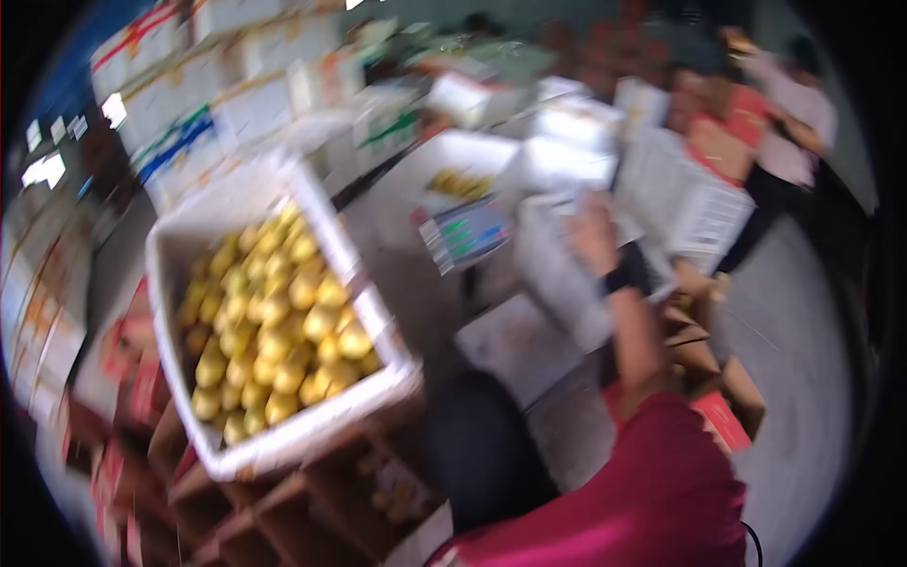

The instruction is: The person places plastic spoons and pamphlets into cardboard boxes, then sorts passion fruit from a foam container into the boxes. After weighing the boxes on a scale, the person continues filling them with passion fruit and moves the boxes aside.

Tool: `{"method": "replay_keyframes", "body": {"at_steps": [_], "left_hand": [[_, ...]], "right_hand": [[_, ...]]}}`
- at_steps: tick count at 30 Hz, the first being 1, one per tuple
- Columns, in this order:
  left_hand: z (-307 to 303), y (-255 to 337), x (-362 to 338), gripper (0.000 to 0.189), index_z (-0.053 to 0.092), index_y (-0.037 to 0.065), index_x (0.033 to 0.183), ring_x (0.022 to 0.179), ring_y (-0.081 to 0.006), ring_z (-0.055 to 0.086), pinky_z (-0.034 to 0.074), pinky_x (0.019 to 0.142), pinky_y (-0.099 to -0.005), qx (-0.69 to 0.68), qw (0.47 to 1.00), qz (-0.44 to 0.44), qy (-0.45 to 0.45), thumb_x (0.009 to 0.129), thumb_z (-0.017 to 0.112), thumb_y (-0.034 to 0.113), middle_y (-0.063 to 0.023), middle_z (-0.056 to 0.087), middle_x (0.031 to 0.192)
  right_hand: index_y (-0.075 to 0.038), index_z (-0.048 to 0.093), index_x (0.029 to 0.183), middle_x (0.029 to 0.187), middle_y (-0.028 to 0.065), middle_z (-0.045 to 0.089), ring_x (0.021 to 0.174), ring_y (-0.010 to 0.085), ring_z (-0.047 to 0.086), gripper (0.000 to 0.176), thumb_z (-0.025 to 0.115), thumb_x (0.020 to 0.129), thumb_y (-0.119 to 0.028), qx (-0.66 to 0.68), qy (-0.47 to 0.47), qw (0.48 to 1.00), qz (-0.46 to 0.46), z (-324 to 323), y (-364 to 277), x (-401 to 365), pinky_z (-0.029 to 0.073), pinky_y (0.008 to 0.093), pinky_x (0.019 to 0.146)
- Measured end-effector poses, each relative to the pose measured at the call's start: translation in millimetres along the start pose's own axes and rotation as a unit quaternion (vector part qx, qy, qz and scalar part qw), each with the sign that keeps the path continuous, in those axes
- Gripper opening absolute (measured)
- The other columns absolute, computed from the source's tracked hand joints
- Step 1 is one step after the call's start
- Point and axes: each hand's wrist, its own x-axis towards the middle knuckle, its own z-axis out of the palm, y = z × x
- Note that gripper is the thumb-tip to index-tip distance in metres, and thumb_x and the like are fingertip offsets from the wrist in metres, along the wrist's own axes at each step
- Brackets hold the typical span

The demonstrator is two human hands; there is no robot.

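Note:
The whole view is smeared by motion. My right hand (592, 236) reaches forward on a bare arm with a dark wristband and a magenta sleeve. It lies against the rim of a white crate (553, 269); the blur hides whether the fingers grip it. Left of the hand stands a small scale (468, 236) with a green display. A large white foam box (170, 274) full of yellow fruit (279, 321) sits at the left. My left hand is out of view.
Stacked white cartons (236, 94) line the back left. White plastic crates (699, 203) stand at the right, and two other people (756, 113) are beside them. Brown cardboard boxes (723, 378) lie on the floor. Wooden crates (283, 510) sit under the foam box.

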Motion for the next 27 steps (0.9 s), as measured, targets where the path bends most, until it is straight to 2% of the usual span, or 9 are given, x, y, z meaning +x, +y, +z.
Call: {"method": "replay_keyframes", "body": {"at_steps": [5,9,11,14,17,18,20,25,27], "left_hand": [[-2,-23,-2,0.067,0.055,-0.001,0.121,0.11,-0.0317,0.058,0.045,0.093,-0.0376,0.163,0.974,-0.139,0.073,0.072,0.077,0.039,-0.0203,0.061,0.117],[11,-43,13,0.076,0.056,0.0,0.119,0.11,-0.0357,0.056,0.045,0.095,-0.0424,0.186,0.958,-0.211,0.057,0.062,0.079,0.045,-0.0237,0.06,0.114],[28,-34,26,0.082,0.051,0.0,0.125,0.114,-0.0373,0.054,0.044,0.097,-0.0426,0.089,0.963,-0.252,-0.023,0.062,0.08,0.045,-0.0237,0.057,0.12],[52,7,34,0.097,0.035,0.004,0.137,0.122,-0.0379,0.046,0.041,0.1,-0.0442,0.196,0.955,-0.22,0.011,0.061,0.082,0.041,-0.023,0.044,0.136],[52,-4,46,0.098,0.031,0.008,0.14,0.128,-0.0341,0.041,0.036,0.106,-0.0426,0.267,0.94,-0.204,0.057,0.061,0.082,0.032,-0.0179,0.039,0.142],[48,-22,53,0.099,0.031,0.007,0.14,0.129,-0.0344,0.04,0.037,0.106,-0.0415,0.234,0.942,-0.239,0.036,0.059,0.083,0.031,-0.0204,0.037,0.142],[44,-67,65,0.095,0.038,0.002,0.134,0.112,-0.0366,0.055,0.047,0.094,-0.0397,0.156,0.941,-0.299,0.001,0.056,0.085,0.03,-0.0232,0.055,0.122],[90,-216,59,0.052,0.067,0.004,0.1,0.098,-0.0358,0.064,0.052,0.086,-0.041,0.196,0.941,-0.245,-0.129,0.067,0.071,0.044,-0.0201,0.067,0.099],[70,-160,50,0.035,0.059,0.004,0.117,0.086,-0.0262,0.065,0.052,0.076,-0.0336,-0.005,0.969,-0.216,-0.117,0.083,0.065,0.007,-0.0107,0.068,0.1]], "right_hand": [[-0.005,0.048,0.129,0.112,0.0169,0.062,0.097,0.0265,0.063,0.044,0.061,0.089,-0.018,0.358,-0.137,0.923,-0.045,33,-76,3,0.05,0.0371,0.082],[-0.003,0.058,0.107,0.078,0.0018,0.06,0.07,0.0077,0.057,0.02,0.061,0.088,-0.011,0.654,-0.41,0.627,-0.109,-15,-236,-94,0.047,0.0244,0.063],[-0.001,0.059,0.095,0.077,0.0161,0.062,0.072,0.0256,0.064,0.019,0.062,0.084,-0.017,0.525,-0.54,0.617,-0.229,-65,-277,-141,0.05,0.0376,0.065],[-0.002,0.061,0.094,0.089,0.0174,0.064,0.081,0.0369,0.062,0.025,0.066,0.081,-0.023,0.569,-0.372,0.648,-0.343,-114,-280,-182,0.049,0.0429,0.07],[-0.001,0.062,0.103,0.086,0.0155,0.063,0.075,0.0292,0.063,0.022,0.065,0.083,-0.012,0.506,-0.302,0.781,-0.206,-126,-212,-143,0.05,0.0344,0.069],[0.0,0.06,0.103,0.083,0.016,0.062,0.072,0.0266,0.062,0.017,0.06,0.088,-0.008,0.541,-0.362,0.759,0.02,-106,-177,-148,0.048,0.0304,0.066],[0.0,0.055,0.101,0.076,0.006,0.058,0.063,0.016,0.055,0.015,0.058,0.088,-0.005,0.363,-0.312,0.877,-0.052,-69,-102,-154,0.045,0.0259,0.061],[-0.002,0.055,0.113,0.102,0.0111,0.061,0.091,0.022,0.059,0.027,0.055,0.086,-0.003,0.157,-0.587,0.794,0.028,-38,-57,-269,0.046,0.0325,0.082],[-0.002,0.054,0.114,0.102,0.0113,0.06,0.092,0.022,0.058,0.027,0.055,0.087,-0.004,0.155,-0.593,0.787,0.07,-39,-75,-291,0.045,0.0328,0.083]]}}
